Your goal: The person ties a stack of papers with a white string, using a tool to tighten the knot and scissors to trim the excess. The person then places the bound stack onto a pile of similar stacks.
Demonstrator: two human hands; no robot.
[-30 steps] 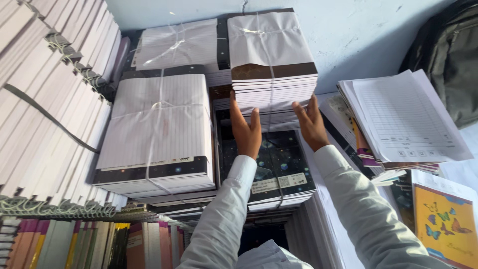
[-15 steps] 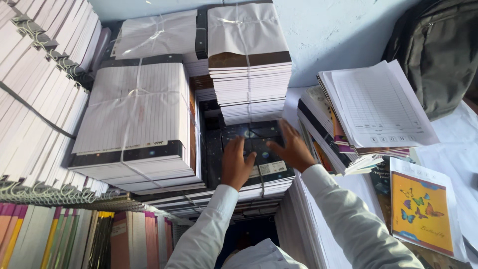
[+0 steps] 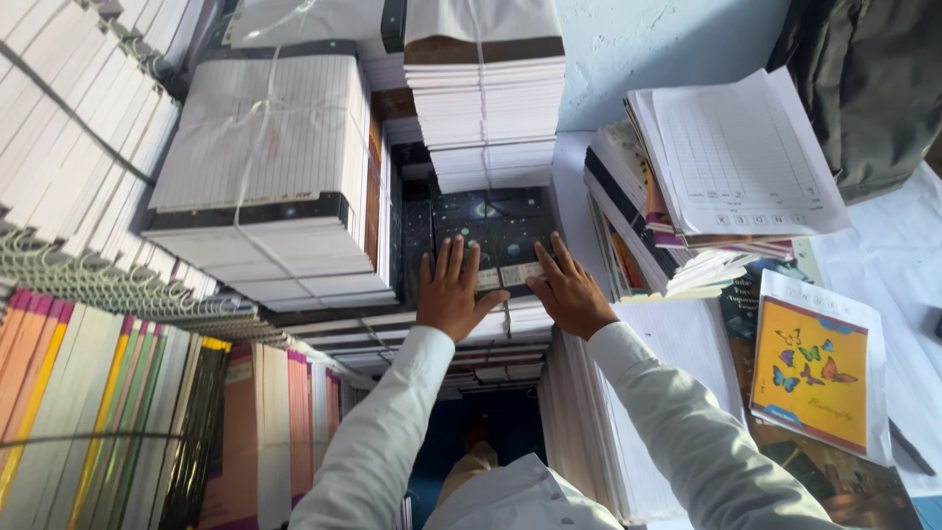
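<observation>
The dark starry notebook point(image 3: 491, 236) tops a stack below the tall tied white bundle point(image 3: 486, 93). Both hands have dropped from that bundle's lower edge a second ago onto the notebook: left hand point(image 3: 451, 290) and right hand point(image 3: 569, 290) lie flat, fingers spread, gripping nothing. Right of the notebook sits a yellow butterfly book point(image 3: 812, 373).

Notebook stacks point(image 3: 265, 177) on white table point(image 3: 883, 255)

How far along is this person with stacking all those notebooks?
Several bundles already stand tied with string, like the tall white bundle. In hand: the left hand and right hand press flat on a dark starry-covered stack. Loose books at right remain unbundled.
</observation>
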